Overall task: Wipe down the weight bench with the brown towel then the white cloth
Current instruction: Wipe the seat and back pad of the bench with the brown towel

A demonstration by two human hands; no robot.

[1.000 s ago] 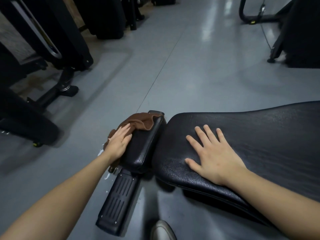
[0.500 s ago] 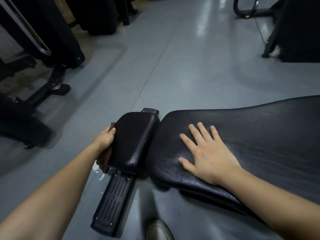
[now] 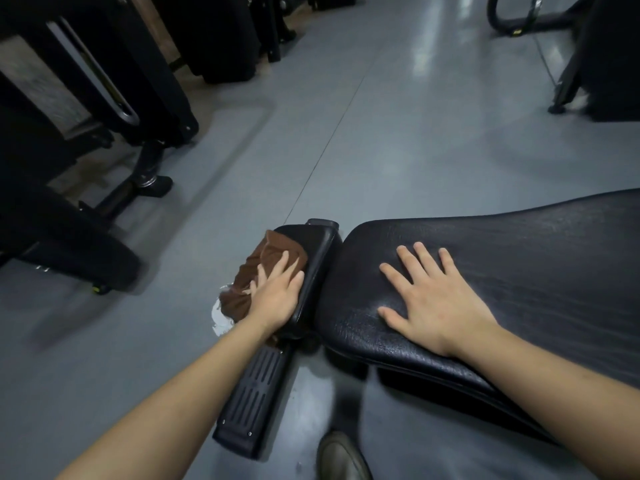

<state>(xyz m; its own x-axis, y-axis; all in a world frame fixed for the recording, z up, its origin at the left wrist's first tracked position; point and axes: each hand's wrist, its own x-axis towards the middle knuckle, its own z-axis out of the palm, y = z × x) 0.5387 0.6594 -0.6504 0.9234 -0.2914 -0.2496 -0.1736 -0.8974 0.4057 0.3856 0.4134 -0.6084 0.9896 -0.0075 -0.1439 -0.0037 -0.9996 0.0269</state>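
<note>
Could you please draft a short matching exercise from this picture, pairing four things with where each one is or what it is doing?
Things:
1. left hand
2. right hand
3. brown towel
4. shoe

States:
A. flat on the large bench pad, fingers spread
B. at the bottom edge of the view, on the floor
C. pressing the towel against the small end pad
D. bunched over the small pad's left edge

Pairs: 1-C, 2-A, 3-D, 4-B

open grey floor [image 3: 398, 140] ahead, black gym machines [image 3: 104, 98] crowding left
</note>
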